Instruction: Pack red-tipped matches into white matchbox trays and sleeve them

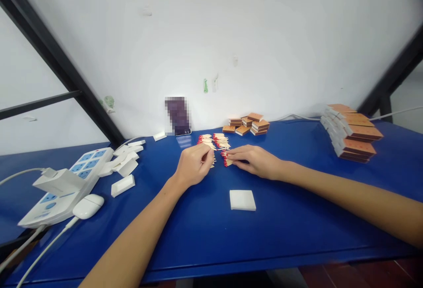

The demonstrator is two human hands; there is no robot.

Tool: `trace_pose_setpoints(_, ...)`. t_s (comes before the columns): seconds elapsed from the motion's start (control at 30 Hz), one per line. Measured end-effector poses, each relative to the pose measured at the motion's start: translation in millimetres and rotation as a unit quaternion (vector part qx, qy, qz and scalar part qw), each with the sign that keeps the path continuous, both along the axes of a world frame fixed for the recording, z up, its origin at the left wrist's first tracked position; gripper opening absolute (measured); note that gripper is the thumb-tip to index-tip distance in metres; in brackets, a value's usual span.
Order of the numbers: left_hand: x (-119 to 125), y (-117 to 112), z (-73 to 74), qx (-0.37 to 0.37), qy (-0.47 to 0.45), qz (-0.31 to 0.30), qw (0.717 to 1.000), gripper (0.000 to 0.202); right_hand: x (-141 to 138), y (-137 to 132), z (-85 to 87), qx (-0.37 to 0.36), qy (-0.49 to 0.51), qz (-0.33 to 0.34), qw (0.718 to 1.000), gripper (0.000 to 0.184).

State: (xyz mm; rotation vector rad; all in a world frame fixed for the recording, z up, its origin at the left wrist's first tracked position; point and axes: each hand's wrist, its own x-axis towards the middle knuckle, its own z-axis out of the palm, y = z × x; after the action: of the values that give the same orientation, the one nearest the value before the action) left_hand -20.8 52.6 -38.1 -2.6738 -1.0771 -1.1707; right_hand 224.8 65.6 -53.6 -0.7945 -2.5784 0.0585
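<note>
Red-tipped wooden matches [220, 140] lie in small heaps on the blue table, just beyond and between my hands. My left hand [194, 164] is curled closed at the left heaps, thumb against the fingers. Match ends show beside its thumb, but what the fingers hold is hidden. From the right, my right hand [256, 160] has its thumb and fingers closed around a small bunch of matches [228, 160], red heads pointing left. Nearer to me, a white matchbox tray [242, 200] lies flat below the right hand.
Orange-brown matchboxes [247, 123] are piled by the wall, with a larger stack [353, 134] at right. A phone [178, 116] leans on the wall. At left are white trays [123, 185], a power strip [79, 182] with cables, and a white earphone case [88, 206].
</note>
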Motion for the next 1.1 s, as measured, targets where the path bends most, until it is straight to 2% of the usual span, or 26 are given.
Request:
trace_pose_setpoints(0.23, 1.4, -1.7, -0.1, -0.019, 0.018, -0.003, 1.0, 0.034, 5.6, -7.2, -3.6, -0.016, 0.032, -0.008, 0.999, 0.026)
trace_pose_setpoints(0.37, 1.9, 0.6, 1.0, -0.027, 0.049, 0.013, 0.998, 0.035, 5.9, -7.0, -3.7, -0.034, 0.077, -0.006, 0.996, 0.028)
trace_pose_setpoints(0.5, 2.0, 2.0, -0.1, -0.027, 0.059, 0.048, 0.997, 0.029, 7.0, -7.7, -4.4, -0.047, 0.117, -0.045, 0.991, 0.033)
trace_pose_setpoints(0.6, 2.2, 0.7, -3.2, -0.047, 0.08, 0.073, 0.993, 0.026, 9.1, -7.0, -6.4, -0.054, 0.099, -0.057, 0.992, 0.035)
trace_pose_setpoints(0.83, 10.5, 1.9, -7.0, -0.058, 0.193, 0.087, 0.976, 0.042, 10.2, -4.9, -5.8, -0.108, 0.035, -0.078, 0.99, 0.049)
trace_pose_setpoints(1.1, 18.4, 5.4, -8.5, -0.03, 0.237, 0.098, 0.966, 0.042, 6.9, -10.9, -1.9, -0.088, 0.015, -0.082, 0.993, 0.045)
